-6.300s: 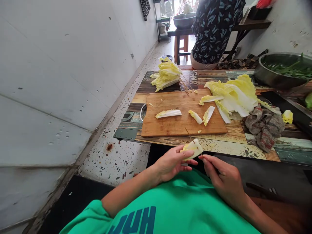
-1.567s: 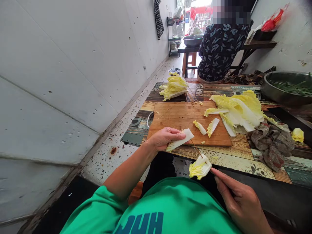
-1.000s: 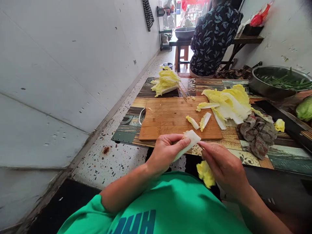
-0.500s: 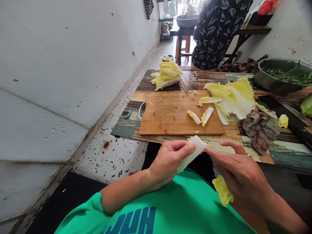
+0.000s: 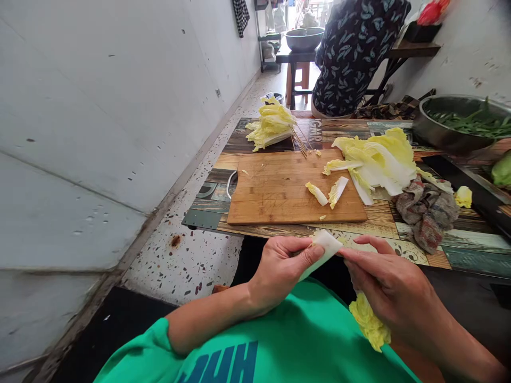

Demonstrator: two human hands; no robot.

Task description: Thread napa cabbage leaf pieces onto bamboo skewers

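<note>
A white strip of cabbage stem (image 5: 322,246) is held just in front of the person's green shirt, below the near edge of the bench (image 5: 391,239), its pale squared end pointing up and away. The left hand (image 5: 281,266) is closed around the lower part of the strip, thumb on top and fingers curled beneath. The right hand (image 5: 389,290) meets the strip's upper end with thumb and forefinger pinched together at it, the other fingers loosely bent; whether a skewer lies in that pinch cannot be told. Below the right hand hangs a crinkled yellow leaf piece (image 5: 369,324), close to the palm and over the shirt. On the bench beyond lies a wooden cutting board (image 5: 279,191), and on its right part two small cut cabbage pieces (image 5: 327,192) rest side by side. Just right of the board, partly over its corner, sits a heap of loose cabbage leaves (image 5: 379,159), with a crumpled grey cloth (image 5: 427,215) touching its near side. At the far left corner of the bench is a neat stack of cabbage pieces (image 5: 271,125) with thin bamboo skewers (image 5: 302,142) beside it. A metal bowl of green vegetables (image 5: 463,122) stands at the far right. Behind the bench another person in a dark patterned top (image 5: 351,48) sits facing away.
</note>
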